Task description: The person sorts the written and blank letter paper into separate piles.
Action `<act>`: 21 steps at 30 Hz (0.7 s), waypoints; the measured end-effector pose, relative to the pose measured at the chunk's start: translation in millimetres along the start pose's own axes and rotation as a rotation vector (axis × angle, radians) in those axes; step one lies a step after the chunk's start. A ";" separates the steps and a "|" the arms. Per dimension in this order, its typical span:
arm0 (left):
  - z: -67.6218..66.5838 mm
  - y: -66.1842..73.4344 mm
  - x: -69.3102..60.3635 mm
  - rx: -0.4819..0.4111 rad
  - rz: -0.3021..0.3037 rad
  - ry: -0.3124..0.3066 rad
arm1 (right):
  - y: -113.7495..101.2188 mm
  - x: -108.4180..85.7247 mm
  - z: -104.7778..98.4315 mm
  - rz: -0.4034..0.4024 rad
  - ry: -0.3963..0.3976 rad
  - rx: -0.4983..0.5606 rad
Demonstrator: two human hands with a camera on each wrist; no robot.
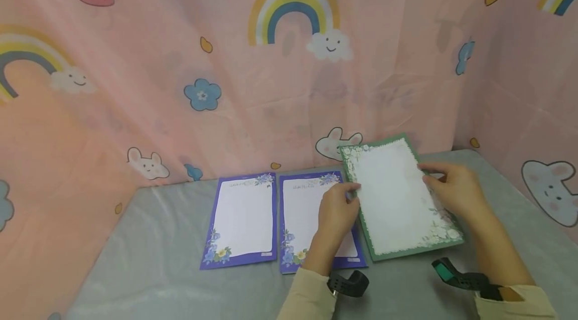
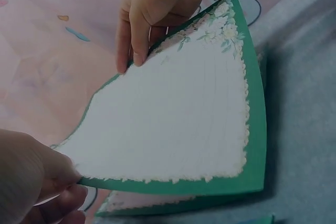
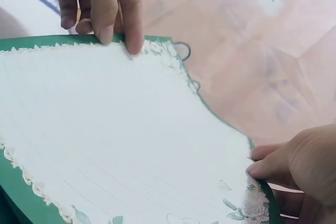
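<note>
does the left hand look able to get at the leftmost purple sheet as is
Probably, once it lets go: the left hand pinches the green sheet, but nothing covers the leftmost purple sheet, and only the other purple sheet lies between.

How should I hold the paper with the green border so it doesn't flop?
Pinch the green-bordered paper by its two long edges, about halfway along, coming in from its left and right. It's thin and curves in the wrist views, so holding both sides would probably keep it steadier than one.
</note>
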State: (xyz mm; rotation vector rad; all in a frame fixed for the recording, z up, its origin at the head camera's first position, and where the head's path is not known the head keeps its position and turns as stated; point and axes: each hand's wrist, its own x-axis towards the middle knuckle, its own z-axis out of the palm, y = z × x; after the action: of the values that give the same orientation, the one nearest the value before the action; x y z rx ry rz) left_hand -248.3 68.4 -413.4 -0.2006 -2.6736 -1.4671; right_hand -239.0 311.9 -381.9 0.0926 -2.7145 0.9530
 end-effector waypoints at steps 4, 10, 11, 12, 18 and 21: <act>5.9 -4.7 -0.3 0.037 -0.001 -0.010 | 9.8 -0.8 5.7 0.001 -0.003 -0.012; 17.1 -11.7 1.3 0.154 0.031 -0.011 | 19.3 0.4 13.1 0.038 -0.012 -0.005; 18.9 -12.7 1.5 0.175 0.038 -0.012 | 20.3 0.6 14.4 0.045 -0.009 0.001; 20.5 -13.9 1.4 0.189 0.041 -0.016 | 21.4 0.7 15.8 0.046 -0.002 0.002; 26.0 -21.4 -2.6 0.244 0.046 -0.039 | 33.7 -1.4 27.1 0.090 0.009 0.035; 28.0 -25.2 -4.7 0.248 0.058 -0.038 | 40.0 -3.1 32.9 0.104 0.002 0.049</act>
State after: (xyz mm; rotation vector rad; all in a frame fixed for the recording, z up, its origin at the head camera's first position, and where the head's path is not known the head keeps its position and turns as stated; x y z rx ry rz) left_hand -248.0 78.4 -450.1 -0.2876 -2.8210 -1.1131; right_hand -249.2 322.7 -431.6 -0.0409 -2.7171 1.0479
